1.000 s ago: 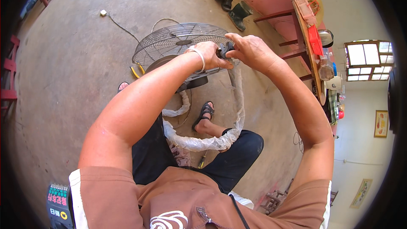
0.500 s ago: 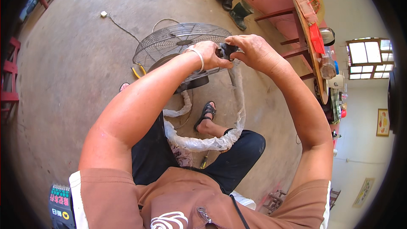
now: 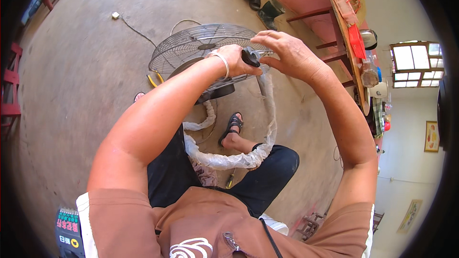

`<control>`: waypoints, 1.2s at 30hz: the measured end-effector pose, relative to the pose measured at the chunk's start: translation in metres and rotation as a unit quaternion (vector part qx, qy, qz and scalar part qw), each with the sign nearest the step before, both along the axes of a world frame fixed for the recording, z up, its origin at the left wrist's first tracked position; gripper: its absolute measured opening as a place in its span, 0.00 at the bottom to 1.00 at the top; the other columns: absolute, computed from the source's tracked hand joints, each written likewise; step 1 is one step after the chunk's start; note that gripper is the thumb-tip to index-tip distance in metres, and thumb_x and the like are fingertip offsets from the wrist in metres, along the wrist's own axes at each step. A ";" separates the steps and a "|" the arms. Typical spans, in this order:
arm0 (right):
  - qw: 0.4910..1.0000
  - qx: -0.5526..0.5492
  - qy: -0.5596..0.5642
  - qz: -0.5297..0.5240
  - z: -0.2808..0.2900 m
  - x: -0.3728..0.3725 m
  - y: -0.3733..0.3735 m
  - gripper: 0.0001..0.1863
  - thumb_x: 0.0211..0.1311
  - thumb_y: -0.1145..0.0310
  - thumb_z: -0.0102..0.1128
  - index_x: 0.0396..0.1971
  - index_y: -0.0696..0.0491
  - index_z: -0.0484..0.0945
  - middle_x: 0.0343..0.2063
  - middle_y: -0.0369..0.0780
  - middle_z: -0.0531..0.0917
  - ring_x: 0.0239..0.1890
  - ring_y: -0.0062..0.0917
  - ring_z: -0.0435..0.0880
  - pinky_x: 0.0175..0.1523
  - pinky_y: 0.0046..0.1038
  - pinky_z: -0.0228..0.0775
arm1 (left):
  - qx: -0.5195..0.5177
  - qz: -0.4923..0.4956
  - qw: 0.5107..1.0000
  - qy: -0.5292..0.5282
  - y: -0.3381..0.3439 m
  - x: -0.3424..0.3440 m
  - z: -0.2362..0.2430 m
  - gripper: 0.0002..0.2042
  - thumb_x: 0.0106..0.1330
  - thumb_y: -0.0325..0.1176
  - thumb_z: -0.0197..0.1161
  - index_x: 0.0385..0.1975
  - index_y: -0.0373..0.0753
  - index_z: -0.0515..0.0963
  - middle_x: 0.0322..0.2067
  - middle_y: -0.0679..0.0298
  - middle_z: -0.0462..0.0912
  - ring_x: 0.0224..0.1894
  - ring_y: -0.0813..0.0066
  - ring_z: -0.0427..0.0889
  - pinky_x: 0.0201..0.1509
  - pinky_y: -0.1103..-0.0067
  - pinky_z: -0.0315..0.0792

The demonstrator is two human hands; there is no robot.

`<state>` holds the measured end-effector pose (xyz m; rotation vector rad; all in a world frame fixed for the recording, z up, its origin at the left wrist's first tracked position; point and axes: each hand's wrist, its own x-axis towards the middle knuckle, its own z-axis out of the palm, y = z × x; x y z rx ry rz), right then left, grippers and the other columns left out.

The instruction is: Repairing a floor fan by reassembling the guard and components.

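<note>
My left hand (image 3: 235, 60) grips a small black knob-like part (image 3: 250, 57) held up in front of me. My right hand (image 3: 287, 55) hovers right beside it with fingers spread, fingertips close to the part. Just behind both hands a round wire fan guard (image 3: 191, 43) leans over a dark fan body (image 3: 216, 91) on the concrete floor. A curved fan stand tube wrapped in clear plastic (image 3: 239, 157) loops around my legs, running up to the hands. A silver bangle (image 3: 224, 64) is on my left wrist.
Yellow-handled pliers (image 3: 154, 80) lie left of the fan. A screwdriver (image 3: 230, 179) lies between my legs. A white plug and cord (image 3: 116, 16) trail across the floor. Boots (image 3: 260, 2) stand by a pink wall. A cluttered wooden table (image 3: 351, 52) is at right; red furniture (image 3: 12, 95) at left.
My right hand has let go of the black part and opened, lifting slightly away to the right. My left hand keeps holding the part.
</note>
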<state>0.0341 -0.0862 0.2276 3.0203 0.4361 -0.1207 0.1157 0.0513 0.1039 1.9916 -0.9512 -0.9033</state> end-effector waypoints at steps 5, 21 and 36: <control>0.997 0.007 0.068 0.021 -0.009 0.000 -0.001 0.18 0.56 0.66 0.63 0.48 0.51 0.78 0.45 0.43 0.80 0.47 0.38 0.80 0.53 0.35 0.73 | 0.010 0.001 1.000 0.013 -0.003 -0.001 -0.001 0.38 0.40 0.66 0.70 0.45 0.39 0.81 0.46 0.54 0.83 0.51 0.61 0.81 0.55 0.71 0.73; 0.777 0.534 -0.003 -0.334 -0.047 -0.046 -0.024 0.16 0.59 0.78 0.59 0.48 0.55 0.77 0.36 0.44 0.83 0.28 0.25 0.82 0.38 0.24 0.76 | -0.027 -0.002 1.000 -0.016 0.002 -0.003 0.003 0.33 0.46 0.64 0.70 0.38 0.38 0.83 0.33 0.56 0.85 0.39 0.63 0.84 0.47 0.71 0.74; 0.912 0.352 -0.175 -0.117 -0.063 -0.059 -0.014 0.10 0.54 0.81 0.62 0.37 0.57 0.77 0.41 0.43 0.81 0.44 0.34 0.82 0.49 0.30 0.76 | -0.014 -0.003 1.000 0.002 -0.005 -0.003 0.000 0.29 0.47 0.59 0.72 0.34 0.35 0.82 0.31 0.60 0.85 0.34 0.71 0.83 0.43 0.75 0.74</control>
